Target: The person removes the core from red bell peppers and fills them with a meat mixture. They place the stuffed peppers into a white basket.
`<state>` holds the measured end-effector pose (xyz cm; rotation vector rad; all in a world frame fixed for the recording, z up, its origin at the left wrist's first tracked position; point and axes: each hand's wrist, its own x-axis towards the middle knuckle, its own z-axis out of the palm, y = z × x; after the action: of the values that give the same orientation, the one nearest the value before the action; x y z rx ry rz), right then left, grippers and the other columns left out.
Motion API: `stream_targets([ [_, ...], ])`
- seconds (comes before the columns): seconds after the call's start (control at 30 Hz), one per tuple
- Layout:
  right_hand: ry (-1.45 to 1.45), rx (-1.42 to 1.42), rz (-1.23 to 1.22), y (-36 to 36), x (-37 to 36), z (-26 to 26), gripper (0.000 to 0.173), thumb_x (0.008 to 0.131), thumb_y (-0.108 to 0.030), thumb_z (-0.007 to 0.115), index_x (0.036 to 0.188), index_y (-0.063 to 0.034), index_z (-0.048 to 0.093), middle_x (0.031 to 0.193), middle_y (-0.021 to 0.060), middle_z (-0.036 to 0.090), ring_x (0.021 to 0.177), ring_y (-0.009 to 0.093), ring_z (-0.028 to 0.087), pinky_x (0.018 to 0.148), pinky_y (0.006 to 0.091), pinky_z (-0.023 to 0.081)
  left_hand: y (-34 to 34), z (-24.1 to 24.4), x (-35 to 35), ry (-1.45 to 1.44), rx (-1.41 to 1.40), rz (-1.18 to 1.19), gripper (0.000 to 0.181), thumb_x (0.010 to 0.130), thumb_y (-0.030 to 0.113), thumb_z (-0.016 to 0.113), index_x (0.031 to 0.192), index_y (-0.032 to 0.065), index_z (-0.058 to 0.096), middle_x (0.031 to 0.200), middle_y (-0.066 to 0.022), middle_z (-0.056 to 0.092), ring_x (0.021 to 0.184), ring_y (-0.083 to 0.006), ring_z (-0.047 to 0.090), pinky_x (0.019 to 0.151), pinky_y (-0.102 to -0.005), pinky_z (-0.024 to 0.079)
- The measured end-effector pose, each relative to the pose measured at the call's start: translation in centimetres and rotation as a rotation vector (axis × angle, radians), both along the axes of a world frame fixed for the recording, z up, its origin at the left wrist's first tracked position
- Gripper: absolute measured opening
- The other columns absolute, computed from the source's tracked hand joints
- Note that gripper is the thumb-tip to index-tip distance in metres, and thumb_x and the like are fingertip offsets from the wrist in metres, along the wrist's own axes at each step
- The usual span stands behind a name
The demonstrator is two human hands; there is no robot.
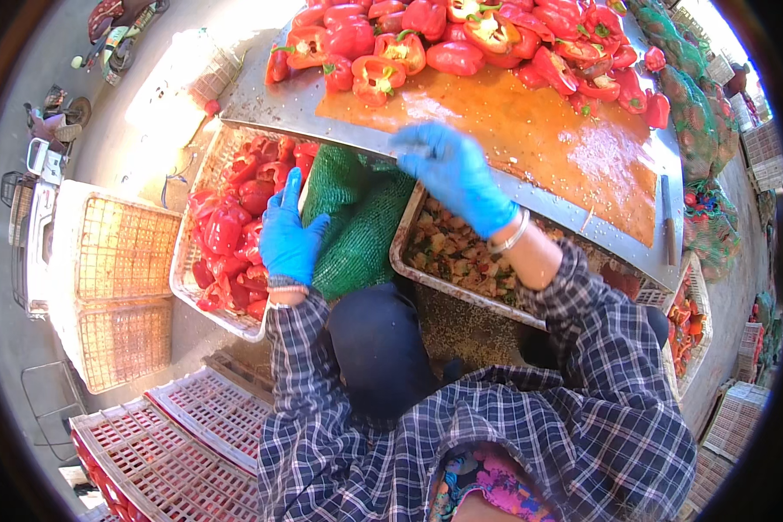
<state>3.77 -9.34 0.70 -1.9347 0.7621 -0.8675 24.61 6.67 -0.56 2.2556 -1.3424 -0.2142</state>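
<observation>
My left hand (291,238), in a blue glove, is at the right side of a white plastic crate (251,334) of cut red bell peppers (225,228). Its fingers are extended, the thumb is apart, and nothing shows in it. Above the near edge of a metal-rimmed table (271,104) is my gloved right hand (453,176). Its fingers are bent and blurred, so whether they hold something small is unclear. Red peppers, whole and halved (378,75), are heaped on the table's far side, beyond a wet orange board (496,124) strewn with seeds.
Green mesh (359,228) hangs between the pepper crate and a tray of pepper cores and scraps (463,261). A knife-like tool (667,218) lies along the table's right edge. Stacked crates (169,450) stand at lower left, and filled net sacks (691,124) line the right.
</observation>
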Motion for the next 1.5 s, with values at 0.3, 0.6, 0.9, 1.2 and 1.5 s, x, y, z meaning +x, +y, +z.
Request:
stream_targets([
  [0.3, 0.747, -1.106, -0.165, -12.3, 8.2, -2.6, 0.021, 0.080, -0.016, 0.063, 0.100, -0.0200, 0.069, 0.099, 0.0040, 0.069, 0.103, 0.028, 0.063, 0.080, 0.0371, 0.051, 0.6, 10.7, -8.4, 0.408, -0.337, -0.296, 0.047, 0.082, 0.000, 0.075, 0.128, 0.0048, 0.064, 0.115, -0.0086, 0.069, 0.101, -0.0144, 0.065, 0.089, -0.0282, 0.052],
  [0.6, 0.392, 0.201, 0.068, -5.8, -8.3, 2.3, 0.032, 0.091, -0.037, 0.065, 0.103, -0.0077, 0.066, 0.092, 0.0176, 0.069, 0.084, 0.033, 0.067, 0.073, 0.0416, 0.052, -1.2, 11.5, -16.4, 1.234, -0.534, -0.026, 0.048, 0.094, 0.006, 0.064, 0.140, 0.0019, 0.050, 0.127, -0.0057, 0.058, 0.112, -0.0166, 0.058, 0.094, -0.0299, 0.049],
  [0.9, 0.204, 0.707, 0.021, 4.8, -19.1, 3.8, 0.020, 0.095, -0.019, 0.064, 0.103, -0.0015, 0.067, 0.079, 0.0101, 0.070, 0.069, 0.015, 0.068, 0.061, 0.0286, 0.055, -6.6, -0.2, -25.2, 2.089, -0.171, -0.229, 0.051, 0.093, 0.026, 0.063, 0.138, 0.0048, 0.051, 0.125, -0.0117, 0.058, 0.112, -0.0245, 0.059, 0.097, -0.0398, 0.050],
  [1.2, 0.341, -0.058, -0.124, 5.1, -20.8, 0.4, 0.025, 0.081, -0.018, 0.071, 0.102, -0.0051, 0.068, 0.092, 0.0223, 0.068, 0.075, 0.034, 0.069, 0.066, 0.0371, 0.054, -7.4, 0.0, -27.0, 1.882, -0.254, -0.326, 0.060, 0.086, 0.026, 0.067, 0.138, 0.0023, 0.049, 0.120, -0.0130, 0.057, 0.109, -0.0276, 0.060, 0.099, -0.0405, 0.049],
  [1.5, 0.551, -0.106, -0.137, 3.3, -25.8, 5.1, 0.024, 0.080, -0.027, 0.072, 0.101, -0.0157, 0.074, 0.094, 0.0102, 0.072, 0.085, 0.028, 0.070, 0.078, 0.0385, 0.056, -7.4, 1.6, -25.5, 1.916, -0.424, -0.453, 0.066, 0.094, 0.044, 0.054, 0.141, -0.0021, 0.044, 0.130, -0.0183, 0.053, 0.116, -0.0360, 0.058, 0.099, -0.0483, 0.050],
])
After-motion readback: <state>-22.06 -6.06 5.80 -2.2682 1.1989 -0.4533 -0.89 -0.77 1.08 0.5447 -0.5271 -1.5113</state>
